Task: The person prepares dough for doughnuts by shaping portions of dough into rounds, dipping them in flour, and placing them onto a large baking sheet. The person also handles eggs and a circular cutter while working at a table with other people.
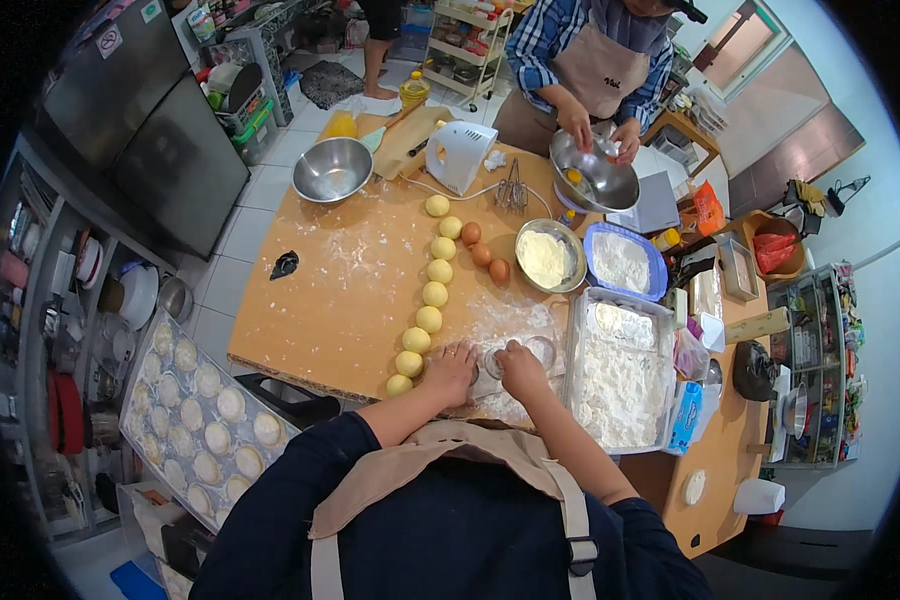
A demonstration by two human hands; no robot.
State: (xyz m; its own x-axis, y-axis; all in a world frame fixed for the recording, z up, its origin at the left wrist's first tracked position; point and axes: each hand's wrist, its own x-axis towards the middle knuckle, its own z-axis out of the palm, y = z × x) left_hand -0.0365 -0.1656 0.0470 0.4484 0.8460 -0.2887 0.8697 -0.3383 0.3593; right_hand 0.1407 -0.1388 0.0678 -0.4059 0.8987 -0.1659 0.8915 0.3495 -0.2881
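Well, looking down through the head view, I see both bare hands low over the near edge of a floured wooden table. The left hand lies palm down on the tabletop, unclenched, its fingers reaching forward, just beside the near end of the row of dough balls. Nine of these round yellow pieces run away from the person in a slightly wavering line. The right hand has its fingers bunched beside a clear round piece that sits between the two hands; whether they grasp it, I honestly can't tell.

Just right of that hand stands a clear rectangular tub of white powder. Beyond it sit a blue dish, also holding white powder, and a metal bowl with something pale yellow inside. Three brown eggs lie near the far half of the row. Farther back are a white hand mixer, loose beaters and a wide steel bowl.

Across the table, a co-worker in a plaid shirt holds both hands over another steel bowl. Off to the left, a tray carries pale flat rounds.
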